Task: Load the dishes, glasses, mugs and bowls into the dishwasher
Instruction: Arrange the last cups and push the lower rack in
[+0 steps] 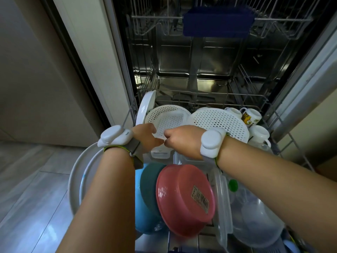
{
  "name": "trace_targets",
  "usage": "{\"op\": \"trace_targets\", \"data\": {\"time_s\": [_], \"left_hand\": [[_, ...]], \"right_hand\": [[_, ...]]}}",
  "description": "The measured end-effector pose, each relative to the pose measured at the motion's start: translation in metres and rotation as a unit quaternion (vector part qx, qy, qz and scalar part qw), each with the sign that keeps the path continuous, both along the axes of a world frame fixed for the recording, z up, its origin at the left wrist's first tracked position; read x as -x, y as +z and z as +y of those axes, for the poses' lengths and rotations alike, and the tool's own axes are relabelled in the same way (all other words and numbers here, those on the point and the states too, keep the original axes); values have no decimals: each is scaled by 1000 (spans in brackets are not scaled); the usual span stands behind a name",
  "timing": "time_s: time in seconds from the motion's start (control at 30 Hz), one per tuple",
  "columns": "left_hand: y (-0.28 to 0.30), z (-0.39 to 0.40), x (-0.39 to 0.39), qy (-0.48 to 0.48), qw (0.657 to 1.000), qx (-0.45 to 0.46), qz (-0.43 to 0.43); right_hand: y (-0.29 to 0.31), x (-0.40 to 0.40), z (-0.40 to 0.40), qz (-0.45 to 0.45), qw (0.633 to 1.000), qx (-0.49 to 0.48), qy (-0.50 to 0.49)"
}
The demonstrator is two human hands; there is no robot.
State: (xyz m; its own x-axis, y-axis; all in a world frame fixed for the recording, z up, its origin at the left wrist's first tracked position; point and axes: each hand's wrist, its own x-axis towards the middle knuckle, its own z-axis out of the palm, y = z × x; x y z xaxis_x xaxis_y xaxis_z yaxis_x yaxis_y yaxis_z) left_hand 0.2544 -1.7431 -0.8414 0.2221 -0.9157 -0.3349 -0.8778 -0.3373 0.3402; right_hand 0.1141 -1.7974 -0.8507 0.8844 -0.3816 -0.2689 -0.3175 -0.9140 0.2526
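Note:
Both hands reach into the pulled-out lower rack [291,141] of the open dishwasher. My left hand [145,136] and my right hand [179,138] grip the near edge of a white perforated rectangular strainer tray [168,121] that stands tilted in the rack. To its right a round white perforated strainer [218,121] leans. A white plate [146,105] stands upright on the left. Nearer me lie a pink bowl [184,199], a teal bowl [147,183] and a blue bowl [144,216], all on edge. White mugs [253,115] sit at the rack's right back.
A large white round dish [76,178] stands at the rack's left under my left forearm. Clear plastic containers [255,221] fill the near right. The upper rack [158,24] with a blue block [218,21] hangs above. Cabinet panels flank the dishwasher; tiled floor lies at left.

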Motion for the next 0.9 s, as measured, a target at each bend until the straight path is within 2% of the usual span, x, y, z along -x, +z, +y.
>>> {"op": "trace_targets", "data": {"time_s": [0.1,0.17,0.23,0.3,0.37,0.5,0.6,0.73,0.9], "left_hand": [[-4,0,-1,-21,1000,-9,-20],[-8,-2,0,-34,999,-24,-26],[-10,-4,-1,-37,999,-31,-25],[-11,-5,-1,-35,999,-31,-17],[-13,-7,1,-43,999,-28,-17],[-13,-11,9,-68,997,-27,-28],[-7,-11,13,-72,996,-12,-56],[-6,-6,21,-79,991,6,-104],[13,-7,42,-104,982,-16,-154]], "right_hand": [[-11,-9,-8,-26,993,-107,-44],[-11,-12,-13,-85,986,-134,-53],[-9,-15,-22,-184,972,-121,-85],[-8,-18,-33,-240,960,-69,-126],[-9,-23,-38,-232,958,-58,-161],[-7,-28,-34,-162,965,-107,-179],[0,-25,-31,-143,966,-114,-184],[-3,-17,-25,-68,976,-113,-175],[12,12,-9,-113,968,-120,-189]]}}
